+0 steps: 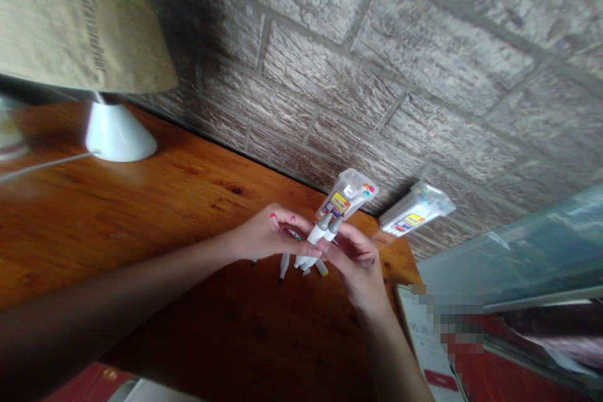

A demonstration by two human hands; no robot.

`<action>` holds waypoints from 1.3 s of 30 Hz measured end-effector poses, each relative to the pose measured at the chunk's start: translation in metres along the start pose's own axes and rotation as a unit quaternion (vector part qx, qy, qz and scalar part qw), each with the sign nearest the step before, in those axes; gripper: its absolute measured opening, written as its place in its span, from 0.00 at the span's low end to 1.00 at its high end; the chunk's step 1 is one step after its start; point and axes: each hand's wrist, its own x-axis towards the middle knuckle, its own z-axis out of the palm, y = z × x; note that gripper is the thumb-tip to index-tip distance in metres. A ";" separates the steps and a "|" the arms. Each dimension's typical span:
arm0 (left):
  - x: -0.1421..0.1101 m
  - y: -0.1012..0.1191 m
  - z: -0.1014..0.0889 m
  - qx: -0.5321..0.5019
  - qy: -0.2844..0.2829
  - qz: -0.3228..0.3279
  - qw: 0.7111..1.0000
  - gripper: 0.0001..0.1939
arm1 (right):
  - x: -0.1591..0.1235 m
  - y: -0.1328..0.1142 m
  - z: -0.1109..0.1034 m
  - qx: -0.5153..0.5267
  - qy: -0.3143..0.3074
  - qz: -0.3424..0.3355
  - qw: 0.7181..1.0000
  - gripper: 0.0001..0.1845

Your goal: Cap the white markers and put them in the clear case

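And here in the middle of my view is a pair of markers [316, 235], white with grey ends, raised over the table [198, 179] short of its far edge, toward the far right corner. The left hand [276, 232] has thumb and fingers closed in on them; the right hand [365, 267] meets it from the other side, grip just as narrow. Which hand bears the weight, I can't tell.

Just below, partly hidden, lie loose markers [284, 266], one showing a yellow end; I can't count them all. So these are out, none of them cased!

Behind the hands, by the far edge, stands the nearer clear case [347, 191], a few coloured ends showing inside. I'd call it part-filled: partway along, with the held pair and the loose ones outside it. At the far right corner, the second clear case [415, 210] looks well stocked, though blur leaves me guessing. A white flat object [421, 326] lies at the right edge; a lamp [89, 31] stands far left.
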 end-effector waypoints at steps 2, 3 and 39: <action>0.000 -0.002 -0.001 -0.006 0.003 0.003 1.000 0.12 | 0.000 0.000 0.000 0.008 -0.003 0.000 1.000 0.13; 0.000 -0.003 -0.001 -0.007 0.003 0.003 1.000 0.12 | 0.000 0.000 0.000 0.010 -0.005 0.000 1.000 0.13; 0.010 -0.002 -0.013 -0.212 0.067 -0.071 0.972 0.12 | 0.012 -0.006 -0.002 0.097 0.198 0.119 0.968 0.19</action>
